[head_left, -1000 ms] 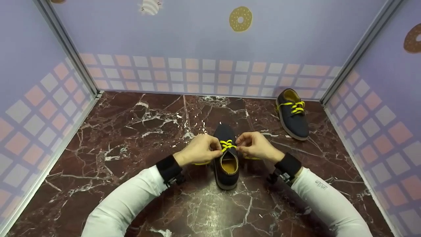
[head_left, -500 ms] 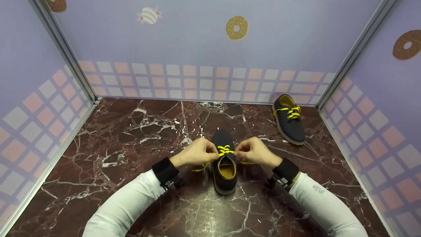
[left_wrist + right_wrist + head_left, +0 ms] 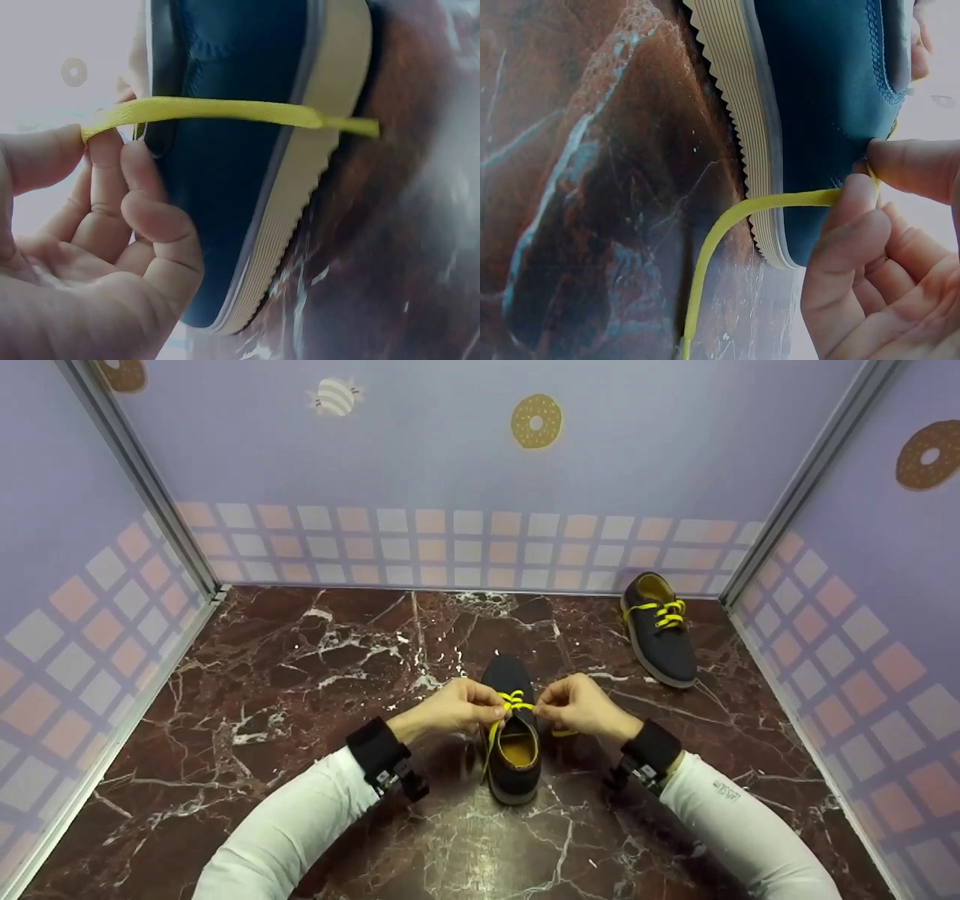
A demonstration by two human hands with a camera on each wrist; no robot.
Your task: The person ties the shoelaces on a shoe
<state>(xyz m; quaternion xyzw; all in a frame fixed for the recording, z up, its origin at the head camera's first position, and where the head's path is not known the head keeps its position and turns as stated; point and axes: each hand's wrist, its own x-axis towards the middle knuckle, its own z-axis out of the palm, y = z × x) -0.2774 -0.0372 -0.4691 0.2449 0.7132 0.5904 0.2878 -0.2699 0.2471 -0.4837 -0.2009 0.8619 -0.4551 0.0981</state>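
A dark shoe (image 3: 508, 669) with a pale ridged sole stands on the floor, toe away from me, its yellow shoelace (image 3: 516, 701) crossed over the tongue. At its left side my left hand (image 3: 454, 709) pinches one lace end between thumb and fingers; in the left wrist view that shoelace (image 3: 225, 110) runs across the shoe's side (image 3: 232, 172) with its tip hanging past the sole. On the other side my right hand (image 3: 585, 705) pinches the other end. The right wrist view has this shoelace (image 3: 765, 202) trailing from the fingers over the sole to the floor.
A second dark shoe (image 3: 661, 641) with yellow laces lies at the back right by the wall. Lilac panels with printed squares and doughnuts (image 3: 536, 421) enclose the red-brown marble floor (image 3: 300, 660) on three sides.
The left lace end, earlier lying out to the left, now hangs down along the shoe from my left hand, which has shifted slightly inward. My right hand stays at the lace. The head view has tilted up slightly.
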